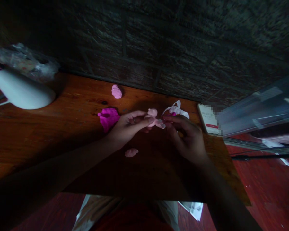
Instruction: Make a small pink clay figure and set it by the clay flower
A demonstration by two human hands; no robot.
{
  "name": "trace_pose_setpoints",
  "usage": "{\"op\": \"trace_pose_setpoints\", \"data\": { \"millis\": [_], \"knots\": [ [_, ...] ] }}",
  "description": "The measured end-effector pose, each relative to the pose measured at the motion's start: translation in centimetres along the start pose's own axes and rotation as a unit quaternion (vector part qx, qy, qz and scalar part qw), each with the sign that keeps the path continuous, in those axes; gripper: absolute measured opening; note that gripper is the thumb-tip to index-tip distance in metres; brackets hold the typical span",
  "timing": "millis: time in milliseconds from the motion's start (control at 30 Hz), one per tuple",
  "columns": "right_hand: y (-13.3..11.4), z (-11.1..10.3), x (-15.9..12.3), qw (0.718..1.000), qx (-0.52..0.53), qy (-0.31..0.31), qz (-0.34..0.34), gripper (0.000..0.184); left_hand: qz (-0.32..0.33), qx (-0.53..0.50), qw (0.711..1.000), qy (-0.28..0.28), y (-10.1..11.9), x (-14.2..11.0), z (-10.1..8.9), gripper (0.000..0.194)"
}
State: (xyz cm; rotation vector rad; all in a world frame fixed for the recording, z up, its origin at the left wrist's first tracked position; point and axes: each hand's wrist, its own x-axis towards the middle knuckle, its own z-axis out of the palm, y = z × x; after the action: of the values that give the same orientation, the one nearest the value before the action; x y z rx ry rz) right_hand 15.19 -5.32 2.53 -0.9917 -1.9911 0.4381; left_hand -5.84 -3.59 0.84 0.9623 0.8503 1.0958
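Note:
My left hand (132,123) is closed round a small light-pink clay figure (152,113), with a round head and a body below it. A paler lobe of the figure reaches right, towards my right hand (186,136). The right thumb and forefinger are pinched together beside that lobe; what lies between them is too dark and small to name. Left of my hands lies a bright magenta clay piece (108,118). One light-pink clay lump (116,91) rests farther back, and a smaller pink lump (131,152) sits nearer me.
Behind my right hand is a crumpled white wrapper (180,110) with a magenta bit. A phone (208,118) lies at the right, beside a clear plastic bin (257,106). At the left are a white kettle-like vessel (29,91) and a plastic bag (36,65). A brick-patterned wall (139,48) borders the wooden table (69,118).

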Motion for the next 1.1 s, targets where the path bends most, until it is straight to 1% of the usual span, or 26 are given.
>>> {"op": "trace_pose_setpoints", "data": {
  "millis": [100, 267, 400, 500, 600, 667, 867, 1000, 1100],
  "knots": [
    [0.2, 0.3, -0.2, 0.998, 0.028, 0.017, 0.054, 0.016, -0.016, -0.057, 0.998, 0.014, -0.2, 0.2, -0.1, 0.031],
    [0.1, 0.3, -0.1, 0.997, 0.051, 0.004, 0.063, 0.018, -0.024, -0.089, 0.995, 0.024, 0.0, 0.3, 0.0, 0.027],
    [0.1, 0.4, -0.2, 0.993, 0.079, 0.015, 0.086, 0.018, -0.025, -0.091, 0.995, 0.025, 0.2, 0.2, 0.2, 0.027],
    [0.0, 0.8, -0.1, 0.993, 0.075, 0.025, 0.084, 0.02, -0.023, -0.085, 0.996, 0.021, 0.1, 0.0, 0.2, 0.028],
    [0.0, 1.1, -0.1, 0.994, 0.058, 0.037, 0.091, 0.011, -0.018, -0.063, 0.998, 0.013, -0.1, -0.1, 0.2, 0.03],
    [0.0, 1.2, -0.1, 0.993, 0.05, 0.042, 0.1, 0.009, -0.013, -0.045, 0.999, 0.006, -0.2, -0.2, 0.2, 0.031],
    [0.0, 1.1, -0.3, 0.989, 0.08, 0.035, 0.121, 0.014, -0.008, -0.018, 1.0, -0.003, 0.0, -0.4, 0.4, 0.029],
    [-0.3, 0.9, -0.1, 0.991, 0.09, 0.024, 0.096, 0.013, -0.002, -0.007, 1.0, -0.005, 0.1, -0.4, 0.4, 0.028],
    [-0.4, 0.8, 0.0, 0.992, 0.089, 0.03, 0.083, 0.009, 0.004, 0.001, 1.0, -0.007, 0.1, -0.5, 0.4, 0.029]
  ]
}}
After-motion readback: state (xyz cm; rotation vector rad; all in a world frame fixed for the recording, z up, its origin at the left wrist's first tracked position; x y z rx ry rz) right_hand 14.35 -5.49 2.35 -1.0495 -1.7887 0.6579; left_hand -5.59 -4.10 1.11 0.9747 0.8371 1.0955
